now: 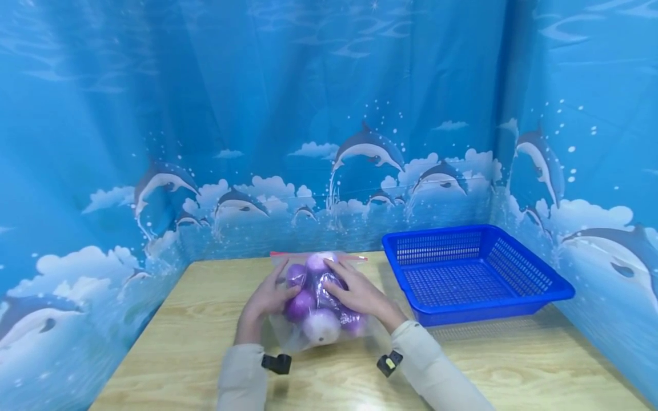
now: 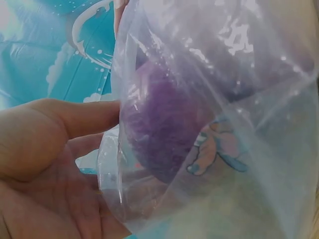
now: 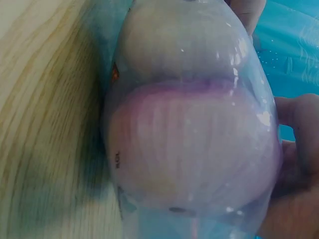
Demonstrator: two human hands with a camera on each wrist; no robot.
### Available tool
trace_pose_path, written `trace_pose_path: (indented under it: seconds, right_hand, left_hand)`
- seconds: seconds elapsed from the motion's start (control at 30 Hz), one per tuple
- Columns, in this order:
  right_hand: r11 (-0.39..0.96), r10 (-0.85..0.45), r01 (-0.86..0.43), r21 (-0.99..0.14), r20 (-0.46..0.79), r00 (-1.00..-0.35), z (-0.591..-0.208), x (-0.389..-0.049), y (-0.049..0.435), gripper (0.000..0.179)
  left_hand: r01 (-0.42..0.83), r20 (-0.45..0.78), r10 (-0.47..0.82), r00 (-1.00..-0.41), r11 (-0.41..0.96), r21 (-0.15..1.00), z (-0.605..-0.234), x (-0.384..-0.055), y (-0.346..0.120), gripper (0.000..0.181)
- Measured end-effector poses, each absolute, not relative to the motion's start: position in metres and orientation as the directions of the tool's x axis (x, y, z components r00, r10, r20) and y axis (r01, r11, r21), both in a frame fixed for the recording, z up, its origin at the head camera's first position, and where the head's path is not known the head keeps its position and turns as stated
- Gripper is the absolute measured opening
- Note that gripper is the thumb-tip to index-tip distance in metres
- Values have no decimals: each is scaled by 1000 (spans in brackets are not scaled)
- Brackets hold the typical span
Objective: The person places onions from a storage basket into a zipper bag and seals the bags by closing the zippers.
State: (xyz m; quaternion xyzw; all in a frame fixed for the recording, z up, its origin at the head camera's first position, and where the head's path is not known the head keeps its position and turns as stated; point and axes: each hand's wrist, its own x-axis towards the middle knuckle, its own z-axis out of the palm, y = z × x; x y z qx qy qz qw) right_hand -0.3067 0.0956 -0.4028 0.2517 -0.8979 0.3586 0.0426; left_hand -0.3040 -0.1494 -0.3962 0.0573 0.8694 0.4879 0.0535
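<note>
A clear zip bag (image 1: 284,338) with a red strip along its far edge is filled with several round purple and white onions (image 1: 321,326). My left hand (image 1: 267,295) grips the bag's left side, thumb on top and fingers at the far side. From the right, my right hand (image 1: 361,294) holds it, thumb and fingers spread over the onions. In the left wrist view, the thumb presses the plastic beside a purple onion (image 2: 162,122), and a printed picture shows on the bag. Pale, striped onions (image 3: 194,149) fill the bag in the right wrist view.
A blue plastic basket (image 1: 478,314) with lattice walls stands at the right of the wooden table (image 1: 205,308), close to my right hand. A blue curtain (image 1: 288,103) printed with dolphins hangs behind the table and along both sides.
</note>
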Motion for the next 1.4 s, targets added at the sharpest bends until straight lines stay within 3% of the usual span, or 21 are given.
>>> trace_pose_path:
  seconds: [0.3,0.7,1.4]
  right_hand:
    - [650,-427,-448,-614,192,-883,-406,-309,98,67]
    - [683,-391,-346,-643,78,-917,-406,-304,105,74]
    - [678,-371,-320,-662,68,-926,-408,-304,102,75]
  left_hand:
    - [91,-18,185,-983,562,822,-397,-305,-147,74]
    - [68,-38,167,-985,585,808,-397,-303,-145,74]
    - [48,-52,152,-987,589,807,-397,-301,-145,73]
